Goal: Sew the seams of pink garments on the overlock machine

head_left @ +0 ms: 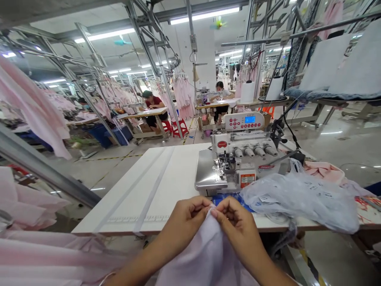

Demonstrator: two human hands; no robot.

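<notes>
The fingers of the right hand and those of the left hand pinch the top edge of a pale pink cloth, their tips nearly meeting. The cloth hangs from this grasp between the forearms, in front of the near edge of a white counter. Just beyond the hands lies something blue, partly hidden, and past it stands a white sewing machine with a lit display. A clear plastic bag sprawls right of the hands, with peach fabric behind it. Two pale strips run across the counter's left part. Farther out, white thread cones stand behind the machine, pink garments hang, and two people sit at other worktables.
</notes>
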